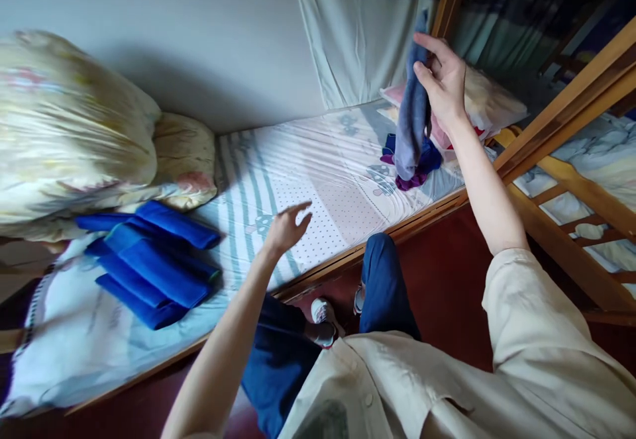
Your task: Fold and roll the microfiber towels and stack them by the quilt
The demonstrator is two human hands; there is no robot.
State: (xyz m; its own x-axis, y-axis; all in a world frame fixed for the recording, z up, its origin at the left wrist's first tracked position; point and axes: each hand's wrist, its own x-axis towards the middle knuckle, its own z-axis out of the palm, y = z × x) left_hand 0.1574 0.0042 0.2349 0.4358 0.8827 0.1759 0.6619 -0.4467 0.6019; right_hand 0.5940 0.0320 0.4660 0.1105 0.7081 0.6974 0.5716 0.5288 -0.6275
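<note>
Grey-blue cloth, one: clamped in my right grip, hanging toward seven o'clock; my left grip, fingers apart.

"Supporting surface?"

"A bed with a wooden edge. Its patterned sheet is creased — stripes to the left, dots mid-length."

"Left end?"

"Bright blue cloths, folded and overlapping. Behind them, a bulky floral bundle and a smaller floral pillow."

"Right end?"

"Purple and navy cloth, crumpled — just short of a pale, lumpy bundle."
</note>
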